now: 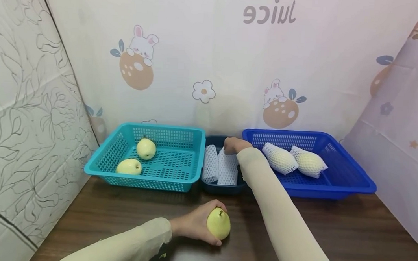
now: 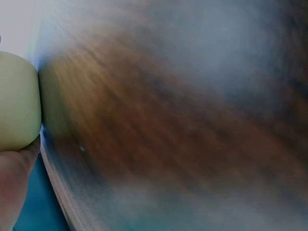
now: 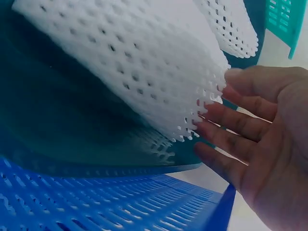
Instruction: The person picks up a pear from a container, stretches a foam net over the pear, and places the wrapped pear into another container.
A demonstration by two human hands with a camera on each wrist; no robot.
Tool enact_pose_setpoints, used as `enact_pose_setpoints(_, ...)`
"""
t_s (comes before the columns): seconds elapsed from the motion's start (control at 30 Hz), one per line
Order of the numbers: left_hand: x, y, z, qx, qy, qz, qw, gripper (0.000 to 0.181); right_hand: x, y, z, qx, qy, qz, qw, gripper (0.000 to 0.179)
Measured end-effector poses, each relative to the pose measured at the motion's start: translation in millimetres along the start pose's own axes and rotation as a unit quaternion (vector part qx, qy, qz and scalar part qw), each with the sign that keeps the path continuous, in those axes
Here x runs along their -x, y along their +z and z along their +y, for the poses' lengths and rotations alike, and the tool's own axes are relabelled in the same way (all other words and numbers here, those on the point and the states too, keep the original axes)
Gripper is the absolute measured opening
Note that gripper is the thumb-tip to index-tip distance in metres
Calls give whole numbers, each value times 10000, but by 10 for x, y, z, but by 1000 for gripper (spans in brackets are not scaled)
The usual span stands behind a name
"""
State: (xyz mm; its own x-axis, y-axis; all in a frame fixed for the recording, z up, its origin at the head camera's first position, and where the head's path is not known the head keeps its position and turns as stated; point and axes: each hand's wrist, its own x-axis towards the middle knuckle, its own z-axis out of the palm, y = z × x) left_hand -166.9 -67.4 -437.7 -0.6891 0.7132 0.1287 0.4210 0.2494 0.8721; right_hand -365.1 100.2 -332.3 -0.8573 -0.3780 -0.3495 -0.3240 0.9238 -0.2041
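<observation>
On the near part of the table my left hand point(image 1: 197, 223) grips a yellow-green pear point(image 1: 219, 225), fingers on its far side and thumb on the near side, stem up. The left wrist view shows only the pear's side point(image 2: 18, 103) and one digit against it. My right hand point(image 1: 235, 145) reaches into a dark blue bin point(image 1: 223, 189) and pinches the end of a white foam net sleeve point(image 1: 227, 169). In the right wrist view the thumb and fingertips meet at the sleeve's frayed edge point(image 3: 185, 130). A second foam net sleeve point(image 1: 210, 164) lies to its left.
A teal basket point(image 1: 195, 157) on the left holds two bare pears point(image 1: 146, 149). The blue basket point(image 1: 348, 181) on the right holds two pears in foam nets point(image 1: 282, 160). Behind all three containers hangs a printed curtain point(image 1: 206, 39). My right forearm crosses the table point(image 1: 363, 233).
</observation>
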Motion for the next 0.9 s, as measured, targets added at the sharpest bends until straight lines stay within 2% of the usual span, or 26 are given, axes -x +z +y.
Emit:
enact_pose_setpoints(0.3, 11, 30, 4, 14, 7, 111, 9999, 72, 20, 31, 24, -624, -73, 56, 9980, 31)
enact_pose_setpoints(0.4, 14, 34, 2, -6, 68, 169, 9998, 73, 37, 1, 32, -685, -292, 130, 9971, 23)
enact_pose_setpoints(0.53, 10, 33, 6, -78, 144, 234, 9996, 73, 77, -77, 45, -710, -624, 202, 9953, 10)
enact_pose_setpoints(0.7, 15, 36, 12, -83, 94, 258, 9996, 73, 153, -212, 46, -880, -838, 234, 9923, 9)
enact_pose_setpoints(0.9, 10, 34, 15, -108, 168, 252, 9995, 73, 293, -440, -23, -825, -1030, 339, 9907, 9)
